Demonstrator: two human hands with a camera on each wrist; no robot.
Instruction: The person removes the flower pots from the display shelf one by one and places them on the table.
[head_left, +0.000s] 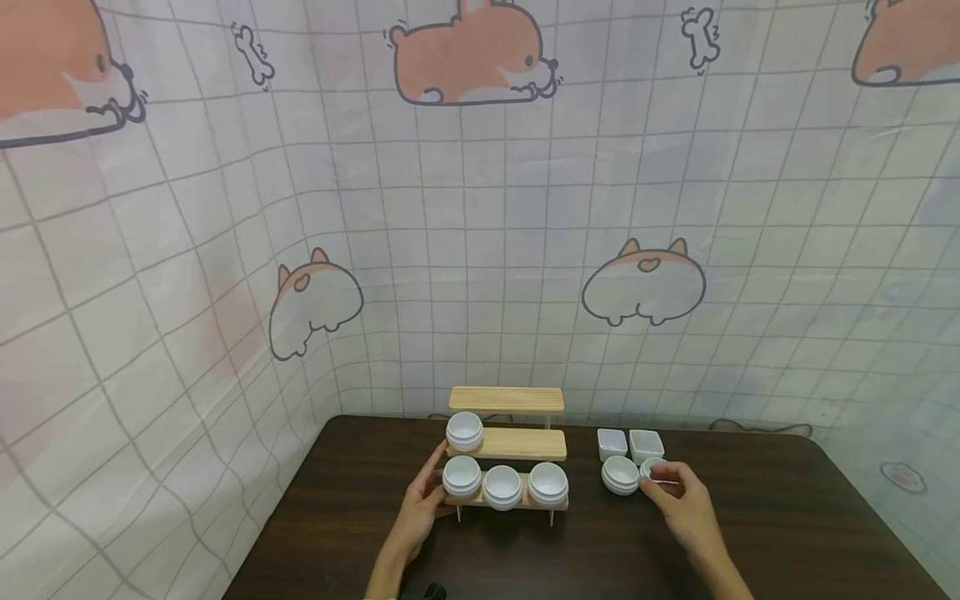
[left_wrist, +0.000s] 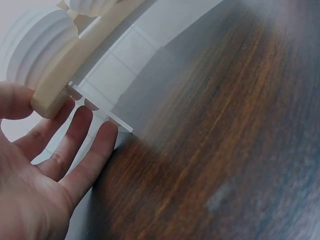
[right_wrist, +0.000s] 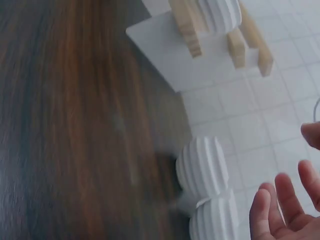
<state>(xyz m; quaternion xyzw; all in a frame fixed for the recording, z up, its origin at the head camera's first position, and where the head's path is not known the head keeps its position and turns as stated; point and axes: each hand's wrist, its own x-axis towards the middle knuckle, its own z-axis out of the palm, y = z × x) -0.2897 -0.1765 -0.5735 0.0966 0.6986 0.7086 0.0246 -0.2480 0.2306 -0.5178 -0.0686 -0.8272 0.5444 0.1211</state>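
A tiered wooden display stand (head_left: 522, 444) with clear supports stands on the table. Three round white bowls (head_left: 502, 487) with ridged sides sit along its lowest board, and another ridged bowl (head_left: 464, 431) is at the left of the middle board. My left hand (head_left: 417, 508) pinches the left end of the lowest board (left_wrist: 50, 100), thumb on one side and fingers beneath. Over a small round white bowl (head_left: 651, 467) at the right, my right hand (head_left: 684, 506) hovers with fingers apart. In the right wrist view, nothing lies between those fingers (right_wrist: 287, 195).
Beside that bowl stands another round ridged bowl (head_left: 620, 474). Behind them are two square white dishes (head_left: 611, 443). A dark object (head_left: 433, 592) lies at the table's near edge. Cables (head_left: 761, 427) run along the back, before a patterned curtain (head_left: 480, 317).
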